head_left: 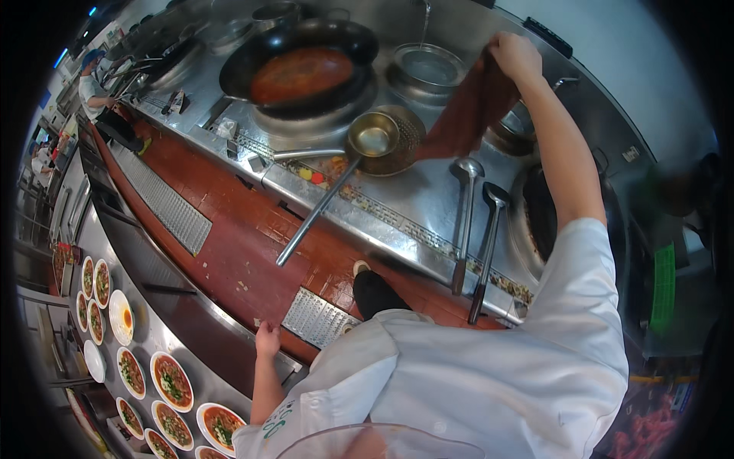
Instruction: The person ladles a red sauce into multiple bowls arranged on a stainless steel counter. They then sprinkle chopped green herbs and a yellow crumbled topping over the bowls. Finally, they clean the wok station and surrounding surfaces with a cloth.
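My right hand (514, 53) is raised over the back of the steel cooking range, shut on a dark red cloth (473, 115) that hangs down and reaches the rim of a perforated strainer (404, 158). On the strainer rests a metal ladle (374, 135), its handle sticking out past the range's front edge. My left hand (268, 339) is low beside the steel counter, its fingers bent; whether it holds anything small I cannot tell. A large black wok (301, 69) with red-brown liquid is left of the strainer. Two more ladles (469, 167) (496, 195) lie to the right.
Bowls of garnished red soup (172, 381) stand on the steel counter (143, 338) at lower left. A basin of water (430, 64) sits under a tap, and another wok (539, 212) is at right. A co-worker (100, 103) stands farther along the range. Food scraps lie on the drain grate (401, 221).
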A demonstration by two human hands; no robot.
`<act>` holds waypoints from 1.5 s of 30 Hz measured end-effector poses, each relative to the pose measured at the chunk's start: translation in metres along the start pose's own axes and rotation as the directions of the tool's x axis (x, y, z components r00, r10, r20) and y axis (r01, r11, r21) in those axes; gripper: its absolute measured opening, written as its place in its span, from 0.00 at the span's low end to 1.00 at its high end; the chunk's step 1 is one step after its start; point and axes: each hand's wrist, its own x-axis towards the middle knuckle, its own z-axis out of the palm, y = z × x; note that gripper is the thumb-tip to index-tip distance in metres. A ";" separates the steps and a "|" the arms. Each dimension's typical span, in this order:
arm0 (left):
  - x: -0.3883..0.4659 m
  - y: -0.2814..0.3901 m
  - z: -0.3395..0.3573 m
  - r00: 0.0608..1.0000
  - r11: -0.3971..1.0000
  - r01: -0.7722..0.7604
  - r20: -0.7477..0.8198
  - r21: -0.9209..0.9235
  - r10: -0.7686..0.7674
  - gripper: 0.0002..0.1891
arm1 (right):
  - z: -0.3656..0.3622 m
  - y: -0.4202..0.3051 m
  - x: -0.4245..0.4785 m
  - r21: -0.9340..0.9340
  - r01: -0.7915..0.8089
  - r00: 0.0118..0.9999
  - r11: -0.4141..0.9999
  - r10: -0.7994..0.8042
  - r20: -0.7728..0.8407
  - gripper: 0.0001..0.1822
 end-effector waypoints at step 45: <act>0.169 0.613 0.052 0.400 0.412 -0.889 0.098 -0.200 0.911 0.21 | 0.159 0.007 0.169 0.390 -0.037 0.999 0.920 0.038 0.003 0.18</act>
